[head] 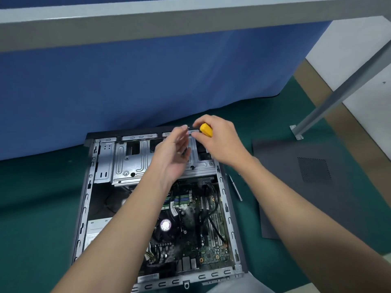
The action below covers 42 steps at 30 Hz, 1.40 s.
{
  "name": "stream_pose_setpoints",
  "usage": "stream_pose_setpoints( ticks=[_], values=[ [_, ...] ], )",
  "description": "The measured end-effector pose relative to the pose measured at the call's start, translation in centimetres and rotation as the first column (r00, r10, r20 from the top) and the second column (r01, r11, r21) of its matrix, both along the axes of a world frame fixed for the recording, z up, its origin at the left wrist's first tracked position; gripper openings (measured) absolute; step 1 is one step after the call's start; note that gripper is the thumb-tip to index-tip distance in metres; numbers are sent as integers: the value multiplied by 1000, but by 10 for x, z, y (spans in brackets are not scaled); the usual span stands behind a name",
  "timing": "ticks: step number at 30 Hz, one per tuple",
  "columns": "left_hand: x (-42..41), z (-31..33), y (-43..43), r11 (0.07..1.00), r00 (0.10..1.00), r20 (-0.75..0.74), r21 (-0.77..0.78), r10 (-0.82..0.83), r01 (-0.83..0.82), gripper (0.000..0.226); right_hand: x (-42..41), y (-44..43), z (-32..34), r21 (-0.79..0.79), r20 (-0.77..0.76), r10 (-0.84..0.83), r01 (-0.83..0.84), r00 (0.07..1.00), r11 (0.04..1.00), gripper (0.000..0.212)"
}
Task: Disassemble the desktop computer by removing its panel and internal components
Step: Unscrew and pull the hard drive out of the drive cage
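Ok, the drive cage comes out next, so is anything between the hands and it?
Nothing visible. The right hand grips a screwdriver over the far edge of the cage; the left hand, open, is beside it.

The left forearm [127, 218] and right forearm [296, 208] are bare all the way from the bottom edge of the view to the wrists, slim and smooth. The left hand [171, 157] and right hand [220, 140] are bare too. A blurred patch of pale grey cloth [239, 285], low between the arms, may be the person's trousers.
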<state>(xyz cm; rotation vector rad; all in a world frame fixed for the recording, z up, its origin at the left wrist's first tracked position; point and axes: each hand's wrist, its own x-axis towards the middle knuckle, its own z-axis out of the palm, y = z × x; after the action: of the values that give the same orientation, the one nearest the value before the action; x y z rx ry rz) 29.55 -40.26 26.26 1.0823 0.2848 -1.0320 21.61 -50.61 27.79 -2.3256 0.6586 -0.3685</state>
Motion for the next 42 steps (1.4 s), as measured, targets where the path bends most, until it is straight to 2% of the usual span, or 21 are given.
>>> stream_pose_setpoints(
  ticks=[4,10,13,15,17,18,19,20,21,22,23,25,28,33,38,42],
  values=[
    [-8,2,-6,999,999,9,-11,-33,33,42,-5,2,-3,-81,95,17,-9,995,997,17],
    [-19,2,-13,999,999,-10,4,-47,47,26,-18,-2,-4,-168,166,12,16,986,986,15],
    [-25,1,-16,998,998,6,19,-68,68,22,-24,-5,-7,-248,145,27,10,989,969,16],
    [-28,0,-19,993,992,95,89,-89,80,14,-28,-12,-13,-266,102,8,20,995,964,16],
    [-27,-6,-19,966,931,330,246,-154,73,10,-33,-25,-25,-250,-2,-69,67,998,966,15],
    [-25,-13,-16,928,829,497,368,-256,66,12,-37,-33,-33,-240,-91,-123,98,988,966,14],
    [-21,-21,-12,859,633,651,511,-419,44,17,-40,-41,-42,-226,-188,-178,134,966,965,14],
    [-17,-33,-5,758,365,708,652,-604,-12,27,-44,-48,-52,-205,-279,-224,170,934,964,16],
    [-12,-43,2,653,114,660,751,-743,-94,38,-48,-54,-62,-184,-357,-258,204,898,962,18],
    [-7,-53,9,573,-59,572,803,-818,-163,47,-52,-59,-73,-167,-424,-281,231,861,959,16],
    [-3,-61,14,514,-161,489,834,-857,-201,53,-55,-63,-84,-153,-482,-291,248,826,957,13],
    [5,-76,22,427,-255,372,879,-893,-212,60,-59,-69,-106,-128,-569,-281,255,773,958,10],
    [12,-93,31,368,-262,320,915,-911,-163,61,-59,-72,-135,-120,-642,-242,217,727,969,12],
    [13,-100,33,405,-230,370,906,-900,-127,60,-53,-72,-168,-129,-689,-215,175,692,976,27],
    [12,-100,33,388,-217,355,911,-909,-138,60,-49,-70,-185,-190,-704,-237,143,670,971,25],
    [12,-101,33,395,-208,364,909,-908,-132,60,-46,-72,-177,-107,-720,-246,246,649,963,32]
  ],
)
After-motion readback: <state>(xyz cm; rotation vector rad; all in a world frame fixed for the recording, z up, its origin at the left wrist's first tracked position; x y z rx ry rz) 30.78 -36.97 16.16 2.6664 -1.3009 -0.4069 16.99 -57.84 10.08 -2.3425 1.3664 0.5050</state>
